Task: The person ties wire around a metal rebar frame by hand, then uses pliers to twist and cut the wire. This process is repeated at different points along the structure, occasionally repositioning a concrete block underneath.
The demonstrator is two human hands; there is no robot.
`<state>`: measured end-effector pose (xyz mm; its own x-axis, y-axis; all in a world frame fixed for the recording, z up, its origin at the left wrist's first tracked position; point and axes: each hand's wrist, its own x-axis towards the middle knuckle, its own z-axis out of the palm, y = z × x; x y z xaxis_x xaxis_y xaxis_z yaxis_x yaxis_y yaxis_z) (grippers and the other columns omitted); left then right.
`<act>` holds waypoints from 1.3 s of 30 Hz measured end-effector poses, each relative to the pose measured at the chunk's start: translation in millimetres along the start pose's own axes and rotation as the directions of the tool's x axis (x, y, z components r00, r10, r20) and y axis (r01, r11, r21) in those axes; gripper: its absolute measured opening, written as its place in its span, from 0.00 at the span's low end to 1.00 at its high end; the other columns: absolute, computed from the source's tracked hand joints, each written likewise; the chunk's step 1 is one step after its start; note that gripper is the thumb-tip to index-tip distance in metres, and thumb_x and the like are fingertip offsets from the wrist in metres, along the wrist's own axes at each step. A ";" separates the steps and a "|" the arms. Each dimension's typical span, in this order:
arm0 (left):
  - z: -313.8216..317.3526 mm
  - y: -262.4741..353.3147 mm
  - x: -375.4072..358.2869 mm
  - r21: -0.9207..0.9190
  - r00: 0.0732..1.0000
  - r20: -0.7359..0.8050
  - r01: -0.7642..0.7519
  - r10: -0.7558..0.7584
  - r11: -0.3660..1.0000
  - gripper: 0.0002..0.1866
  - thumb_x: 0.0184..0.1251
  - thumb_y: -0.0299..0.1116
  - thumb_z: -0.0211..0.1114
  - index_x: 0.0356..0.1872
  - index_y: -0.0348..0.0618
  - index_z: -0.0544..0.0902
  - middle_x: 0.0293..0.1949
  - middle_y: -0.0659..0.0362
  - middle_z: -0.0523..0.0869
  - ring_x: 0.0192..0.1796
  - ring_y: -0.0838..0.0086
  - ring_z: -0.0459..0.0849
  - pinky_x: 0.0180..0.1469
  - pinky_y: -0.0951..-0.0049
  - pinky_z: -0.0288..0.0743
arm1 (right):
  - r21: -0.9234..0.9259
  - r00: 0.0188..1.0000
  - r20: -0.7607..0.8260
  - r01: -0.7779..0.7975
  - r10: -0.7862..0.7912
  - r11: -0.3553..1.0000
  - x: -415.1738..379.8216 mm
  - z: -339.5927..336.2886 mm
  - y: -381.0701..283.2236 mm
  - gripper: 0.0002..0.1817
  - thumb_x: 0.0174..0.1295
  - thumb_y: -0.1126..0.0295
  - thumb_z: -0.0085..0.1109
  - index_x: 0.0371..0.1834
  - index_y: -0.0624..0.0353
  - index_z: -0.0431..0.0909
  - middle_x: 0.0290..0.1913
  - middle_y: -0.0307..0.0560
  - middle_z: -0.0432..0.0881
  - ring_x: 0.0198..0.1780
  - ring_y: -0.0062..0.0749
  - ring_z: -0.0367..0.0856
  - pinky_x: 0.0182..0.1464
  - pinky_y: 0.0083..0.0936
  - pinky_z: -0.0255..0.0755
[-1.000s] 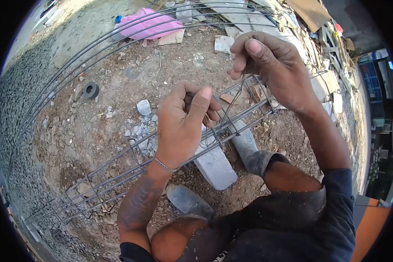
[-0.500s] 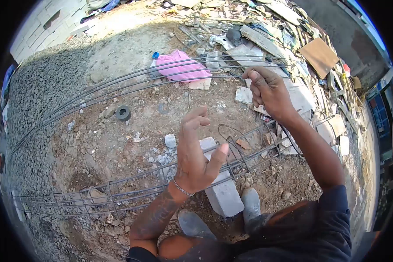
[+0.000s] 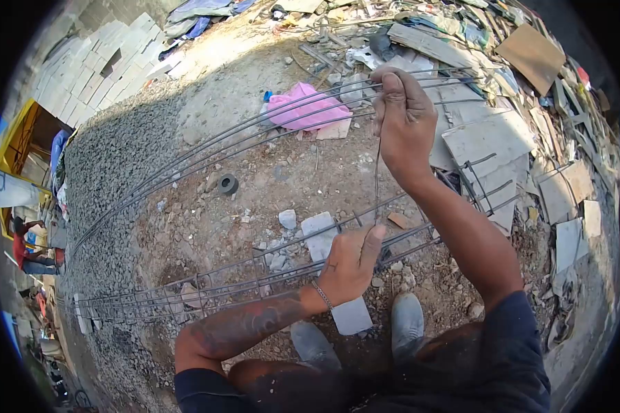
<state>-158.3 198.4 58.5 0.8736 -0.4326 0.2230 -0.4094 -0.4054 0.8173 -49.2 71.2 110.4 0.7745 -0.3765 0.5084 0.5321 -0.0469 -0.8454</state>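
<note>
A thin metal wire (image 3: 377, 175) runs nearly upright between my two hands. My right hand (image 3: 406, 120) is closed on its upper end, beside the long loose steel bars (image 3: 275, 103). Lower down, my left hand (image 3: 355, 265) is closed around the wire's lower part, thumb up, over the rebar cage (image 3: 227, 283). That cage of long bars and square stirrups lies across in front of my boots (image 3: 408, 320). Beneath it are pale blocks (image 3: 351, 316), partly covered by my left hand and the bars.
Beyond the bars lies a pink plastic bag (image 3: 310, 109). A dark ring-shaped roll (image 3: 228, 184) sits on the dirt, with gravel (image 3: 117, 151) to the left. Boards and rubble (image 3: 489, 138) cover the right side. Another person (image 3: 31, 244) is at the far left.
My left hand has dropped from open above the cage to closed on the wire. My right hand has risen slightly, and the wire now stretches between both. The view has shifted left.
</note>
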 end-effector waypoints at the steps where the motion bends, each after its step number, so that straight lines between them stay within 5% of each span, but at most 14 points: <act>1: 10.1 7.5 1.8 -0.090 1.000 -0.030 0.004 -0.007 0.996 0.22 0.73 0.41 0.46 0.23 0.33 0.70 0.15 0.53 0.69 0.18 0.66 0.70 0.23 0.66 0.63 | 0.001 1.000 0.003 -0.004 0.004 1.000 1.9 -7.2 -0.5 0.16 0.69 0.59 0.48 0.39 0.59 0.79 0.18 0.34 0.67 0.19 0.14 0.63 0.22 0.18 0.58; 4: 8.9 2.6 27.8 -0.038 0.999 0.008 0.036 -0.036 0.999 0.22 0.73 0.43 0.47 0.24 0.34 0.72 0.14 0.55 0.71 0.17 0.68 0.72 0.23 0.68 0.65 | 0.105 0.960 0.041 -0.279 0.276 0.954 2.8 -24.3 -4.1 0.15 0.70 0.60 0.47 0.41 0.60 0.78 0.18 0.33 0.66 0.19 0.13 0.64 0.21 0.16 0.58; 6: -0.1 -3.7 41.1 0.061 0.982 0.144 0.113 -0.121 0.992 0.21 0.72 0.45 0.49 0.29 0.35 0.75 0.19 0.55 0.77 0.22 0.69 0.78 0.27 0.70 0.70 | 0.245 0.738 0.253 -0.674 0.625 0.697 -14.8 -34.3 -7.4 0.14 0.70 0.62 0.46 0.43 0.60 0.77 0.18 0.32 0.65 0.20 0.13 0.65 0.21 0.14 0.59; 7: -0.9 -4.7 39.2 0.058 0.981 0.148 0.116 -0.124 0.992 0.21 0.72 0.45 0.49 0.29 0.35 0.75 0.19 0.55 0.77 0.22 0.69 0.78 0.27 0.70 0.70 | 0.244 0.735 0.250 -0.677 0.630 0.694 -20.0 -40.9 -6.9 0.14 0.70 0.62 0.46 0.43 0.60 0.77 0.18 0.32 0.65 0.20 0.13 0.65 0.21 0.14 0.59; 9: -2.6 -8.5 32.3 -0.178 0.960 0.278 0.008 0.043 0.984 0.20 0.70 0.46 0.52 0.35 0.35 0.77 0.30 0.52 0.81 0.32 0.68 0.81 0.34 0.68 0.73 | -0.011 0.678 0.427 -0.658 0.599 0.753 -27.3 -59.5 -3.4 0.13 0.70 0.64 0.44 0.42 0.60 0.77 0.18 0.31 0.64 0.20 0.13 0.66 0.22 0.12 0.59; 11: -15.0 -46.4 26.4 -0.064 0.973 0.231 -0.017 0.031 0.998 0.19 0.66 0.45 0.56 0.39 0.35 0.77 0.34 0.51 0.80 0.38 0.65 0.80 0.40 0.65 0.72 | -0.162 0.682 0.392 -0.610 0.618 0.776 -38.2 -73.9 15.3 0.12 0.67 0.64 0.49 0.40 0.61 0.77 0.18 0.36 0.69 0.20 0.20 0.70 0.24 0.18 0.63; 13: -28.0 -94.5 13.3 0.052 0.987 0.160 -0.041 0.033 0.998 0.19 0.63 0.43 0.60 0.43 0.35 0.76 0.39 0.50 0.79 0.43 0.63 0.79 0.45 0.63 0.71 | -0.496 0.837 0.462 -0.032 0.295 0.867 -67.6 -83.1 43.3 0.14 0.62 0.62 0.56 0.38 0.63 0.77 0.21 0.45 0.75 0.21 0.31 0.73 0.26 0.27 0.66; 15: -39.3 -130.5 -0.3 0.638 0.969 0.177 0.020 -0.172 0.770 0.20 0.55 0.39 0.65 0.45 0.37 0.76 0.41 0.50 0.78 0.49 0.59 0.75 0.52 0.61 0.67 | -0.728 0.659 0.472 -0.083 0.585 0.681 -91.7 -79.4 46.1 0.17 0.56 0.59 0.61 0.34 0.65 0.79 0.24 0.56 0.79 0.25 0.43 0.78 0.31 0.35 0.71; 18: -18.2 -128.0 1.6 0.599 0.979 0.202 -0.094 -0.037 0.795 0.23 0.49 0.38 0.67 0.48 0.40 0.76 0.41 0.51 0.77 0.52 0.57 0.72 0.55 0.62 0.64 | -0.843 0.573 0.452 0.023 0.684 0.538 -119.4 -67.4 77.7 0.18 0.53 0.57 0.64 0.29 0.65 0.80 0.24 0.59 0.80 0.30 0.50 0.81 0.35 0.37 0.73; 22: -22.4 -148.3 3.5 0.592 0.994 0.106 -0.034 -0.037 0.805 0.24 0.51 0.41 0.67 0.49 0.43 0.77 0.46 0.52 0.77 0.55 0.58 0.70 0.56 0.64 0.63 | -0.856 0.590 0.431 0.026 0.683 0.517 -129.5 -64.3 89.6 0.18 0.51 0.57 0.64 0.24 0.65 0.80 0.24 0.60 0.80 0.32 0.54 0.81 0.36 0.40 0.73; 25: -36.6 -160.3 -3.5 0.593 0.984 0.171 -0.137 0.042 0.794 0.26 0.53 0.45 0.66 0.52 0.42 0.76 0.47 0.50 0.78 0.52 0.56 0.73 0.55 0.61 0.66 | -0.870 0.570 0.399 -0.012 0.718 0.493 -126.5 -67.7 92.6 0.18 0.51 0.57 0.65 0.23 0.65 0.79 0.24 0.59 0.79 0.31 0.54 0.80 0.36 0.40 0.73; 28: -36.4 -165.0 -6.0 0.462 0.945 0.230 0.105 -0.233 0.881 0.28 0.57 0.49 0.64 0.54 0.40 0.74 0.45 0.47 0.80 0.48 0.54 0.77 0.51 0.59 0.70 | -0.856 0.583 0.396 -0.045 0.709 0.515 -126.4 -68.2 91.5 0.18 0.50 0.58 0.65 0.22 0.65 0.79 0.23 0.59 0.79 0.29 0.53 0.79 0.36 0.39 0.72; 33: -31.1 -176.0 -5.9 0.526 0.975 0.211 -0.052 -0.071 0.849 0.26 0.63 0.48 0.58 0.53 0.36 0.74 0.33 0.47 0.81 0.37 0.54 0.80 0.42 0.58 0.73 | -0.862 0.556 0.386 -0.067 0.736 0.502 -124.5 -66.5 85.0 0.17 0.51 0.59 0.65 0.22 0.66 0.78 0.24 0.59 0.79 0.30 0.53 0.79 0.36 0.38 0.72; 39: -30.3 -174.5 -0.4 0.454 0.976 0.153 0.069 -0.154 0.888 0.21 0.62 0.44 0.59 0.46 0.37 0.79 0.35 0.48 0.83 0.37 0.55 0.81 0.42 0.60 0.75 | -0.826 0.594 0.446 -0.015 0.670 0.563 -126.2 -70.8 89.4 0.17 0.53 0.60 0.64 0.26 0.67 0.79 0.20 0.60 0.77 0.24 0.50 0.77 0.32 0.36 0.70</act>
<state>-79.3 293.6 -68.1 0.8754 -0.4832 0.0104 -0.4231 -0.7556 0.5000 -123.6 49.0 -40.9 0.9688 0.1574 -0.1913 0.0053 -0.7853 -0.6191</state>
